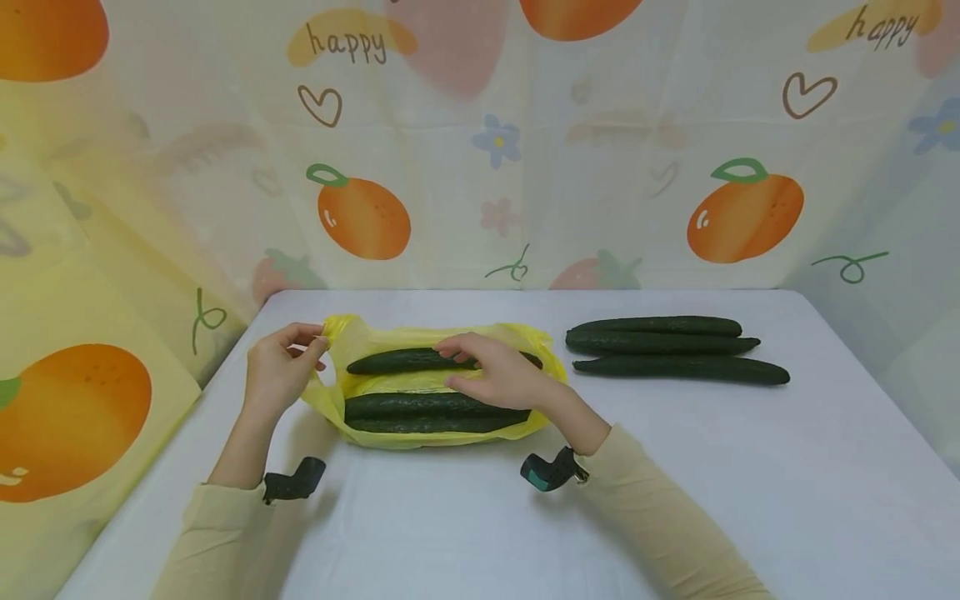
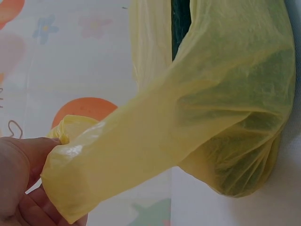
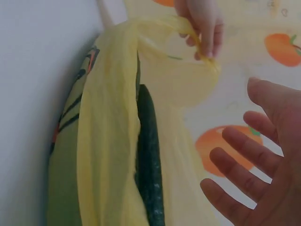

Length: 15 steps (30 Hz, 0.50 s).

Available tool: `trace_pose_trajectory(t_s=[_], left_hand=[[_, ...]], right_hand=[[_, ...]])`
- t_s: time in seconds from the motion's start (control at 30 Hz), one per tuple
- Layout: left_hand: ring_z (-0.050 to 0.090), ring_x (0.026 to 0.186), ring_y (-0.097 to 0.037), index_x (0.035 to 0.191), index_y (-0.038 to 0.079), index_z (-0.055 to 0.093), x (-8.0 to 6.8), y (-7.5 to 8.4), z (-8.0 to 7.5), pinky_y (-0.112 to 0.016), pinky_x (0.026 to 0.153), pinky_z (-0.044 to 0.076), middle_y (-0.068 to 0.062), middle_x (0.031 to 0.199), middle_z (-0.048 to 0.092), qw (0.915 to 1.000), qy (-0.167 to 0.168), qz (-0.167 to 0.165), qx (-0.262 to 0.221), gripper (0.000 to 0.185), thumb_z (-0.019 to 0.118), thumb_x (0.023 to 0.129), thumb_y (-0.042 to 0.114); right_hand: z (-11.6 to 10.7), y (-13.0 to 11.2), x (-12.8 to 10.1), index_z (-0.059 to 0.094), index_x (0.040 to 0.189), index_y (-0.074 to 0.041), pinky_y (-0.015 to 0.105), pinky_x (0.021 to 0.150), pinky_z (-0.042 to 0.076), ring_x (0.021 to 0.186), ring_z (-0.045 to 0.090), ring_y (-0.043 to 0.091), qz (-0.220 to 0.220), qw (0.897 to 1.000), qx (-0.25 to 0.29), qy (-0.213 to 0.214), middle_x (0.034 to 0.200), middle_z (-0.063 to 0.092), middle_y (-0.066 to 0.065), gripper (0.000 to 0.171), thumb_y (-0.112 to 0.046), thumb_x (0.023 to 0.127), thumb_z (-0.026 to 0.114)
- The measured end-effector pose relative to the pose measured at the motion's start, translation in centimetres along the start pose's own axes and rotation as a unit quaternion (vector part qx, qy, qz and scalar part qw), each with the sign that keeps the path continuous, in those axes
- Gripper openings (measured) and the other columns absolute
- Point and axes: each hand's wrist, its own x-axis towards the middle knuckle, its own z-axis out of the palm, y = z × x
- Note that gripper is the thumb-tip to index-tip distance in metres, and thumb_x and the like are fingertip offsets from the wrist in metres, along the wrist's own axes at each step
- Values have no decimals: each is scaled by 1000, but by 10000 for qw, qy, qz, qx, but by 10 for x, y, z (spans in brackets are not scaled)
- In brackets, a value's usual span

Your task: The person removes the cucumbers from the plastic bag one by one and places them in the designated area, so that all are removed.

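Note:
A yellow plastic bag (image 1: 442, 437) lies on its side on the table, its mouth spread wide. Inside it are dark green cucumbers: one cucumber (image 1: 397, 361) toward the back and a pair of cucumbers (image 1: 435, 408) along the front. My left hand (image 1: 279, 367) pinches the bag's left handle, pulling it up and outward; the left wrist view shows the thumb (image 2: 40, 149) on the gathered plastic. Over the bag's right half hovers my right hand (image 1: 498, 372), fingers spread and holding nothing. In the right wrist view its fingers (image 3: 249, 179) stand apart from the bag.
Three more cucumbers (image 1: 678, 368) lie side by side on the white table (image 1: 825, 467), right of the bag. A printed cloth (image 1: 450, 183) with oranges and hearts hangs behind the table's back edge and along the sides.

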Motion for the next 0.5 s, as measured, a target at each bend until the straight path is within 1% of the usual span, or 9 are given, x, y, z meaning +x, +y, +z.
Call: trace_pose_trajectory(t_s=[0.1, 0.17, 0.3, 0.37, 0.5], left_hand=[[61, 54, -4, 103, 6, 66, -1, 1, 0, -22, 41, 46, -15, 94, 66, 10000, 6, 5, -18, 22, 59, 90, 21], [60, 53, -3, 103, 5, 66, -1, 2, -1, -21, 41, 45, -16, 94, 66, 10000, 9, 24, -47, 22, 59, 90, 21], [60, 53, -3, 103, 4, 66, -2, 3, -1, -20, 40, 45, -17, 93, 66, 9999, 5, 74, -71, 23, 59, 89, 21], [60, 53, -3, 103, 4, 66, -2, 3, -2, -20, 40, 45, -17, 93, 66, 9999, 2, 90, -73, 23, 59, 90, 22], [59, 53, -1, 103, 4, 66, -3, 3, -2, -20, 40, 44, -17, 94, 66, 9999, 4, 113, -75, 24, 59, 89, 23]], right_hand=[[7, 2, 3, 48, 130, -8, 30, 94, 45, 110, 56, 20, 64, 9999, 62, -135, 124, 55, 6, 45, -21, 89, 61], [11, 4, 4, 47, 131, -7, 32, 94, 45, 111, 55, 23, 146, 9996, 131, -216, 125, 55, 8, 46, -21, 89, 61], [19, 7, 6, 45, 132, -9, 37, 94, 46, 113, 53, 26, 417, 9980, 164, -447, 128, 53, 10, 47, -27, 91, 58], [22, 10, 6, 45, 133, -9, 38, 92, 47, 113, 54, 26, 479, 9972, 113, -554, 128, 52, 11, 48, -28, 91, 58], [28, 13, 6, 44, 133, -8, 35, 89, 49, 111, 55, 26, 584, 9956, -15, -730, 127, 53, 12, 49, -28, 91, 57]])
